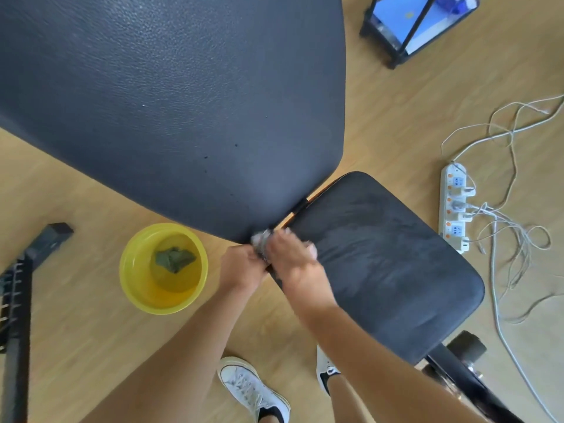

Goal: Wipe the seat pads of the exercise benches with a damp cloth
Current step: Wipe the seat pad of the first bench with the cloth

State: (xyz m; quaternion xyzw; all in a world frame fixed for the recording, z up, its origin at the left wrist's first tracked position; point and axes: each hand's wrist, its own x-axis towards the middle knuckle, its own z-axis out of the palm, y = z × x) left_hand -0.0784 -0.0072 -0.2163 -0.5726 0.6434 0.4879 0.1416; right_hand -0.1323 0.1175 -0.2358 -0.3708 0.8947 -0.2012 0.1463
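The person stands bent over a black vinyl-covered exercise bench, both bare hands meeting at the near corner where the small black padded seat pad (384, 264) comes close to the big black textured back pad (171, 102). Between the hands sits a small bunched pale grey cloth (262, 239), blurred. The left hand (241, 267) is closed on its lower end; the right hand (293, 261) lies over it with fingers curled down on the wad, pressing it at the seat pad's edge. Both hands look clamped on the same cloth, though the blur hides exactly how the fingers sit.

The seat pad shows dull smeary streaks across its top, which I take for moisture from wiping. The back pad looks dry and evenly grained.

On the wooden floor to the left stands a round yellow plastic basin (131, 270) holding water and a second, dark green rag (174, 258) sunk at the bottom. A white power strip (454, 206) with tangled white cables (512, 227) lies on the floor just beyond the seat pad.

The cloth will handle as soft, limp and light. It probably works best gathered into a wad under a flat palm rather than pinched by a corner. The vinyl looks smooth, likely slick when wet, with cushioning that gives under pressure. Drips near the power strip would worry me.
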